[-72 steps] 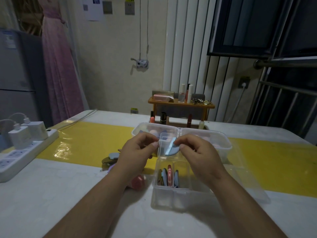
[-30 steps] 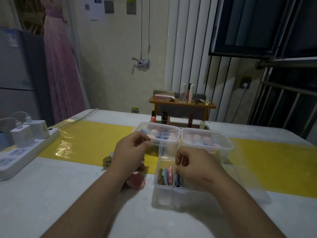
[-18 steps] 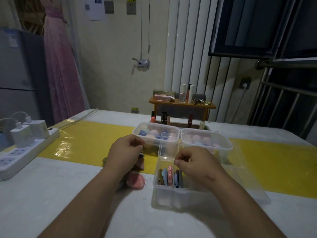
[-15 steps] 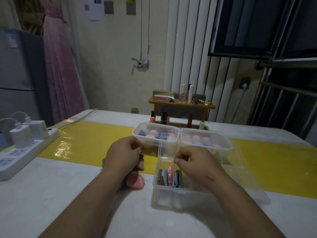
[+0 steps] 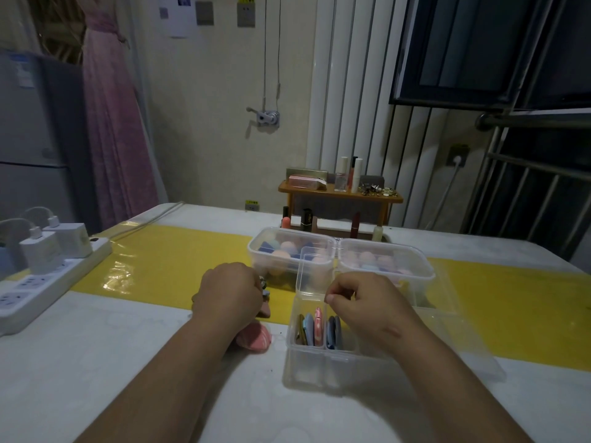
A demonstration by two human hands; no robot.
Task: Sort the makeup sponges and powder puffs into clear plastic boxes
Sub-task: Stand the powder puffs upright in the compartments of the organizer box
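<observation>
A small clear divided box (image 5: pixel 319 354) stands in front of me, with several flat powder puffs (image 5: pixel 317 324) on edge inside and its lid (image 5: pixel 315 270) raised at the back. My right hand (image 5: pixel 361 298) hovers over this box with its fingers curled, and I see nothing in them. My left hand (image 5: pixel 230 292) is curled over loose puffs to the left of the box and grips a small patterned puff (image 5: pixel 263 285), mostly hidden. A pink puff (image 5: pixel 256 338) lies by my left wrist. Behind stand two larger clear boxes, the left box (image 5: pixel 256 251) and the right box (image 5: pixel 425 276), both holding makeup sponges.
A flat clear lid (image 5: pixel 463 340) lies right of the small box. A white power strip (image 5: pixel 48 279) with chargers sits at the table's left edge. A yellow strip (image 5: pixel 179 254) crosses the table. Lipsticks and a wooden shelf (image 5: pixel 339 195) stand at the back.
My right hand set the blue puff into the small box and lifted off it. My left hand dropped down and left to the loose puffs on the table.
</observation>
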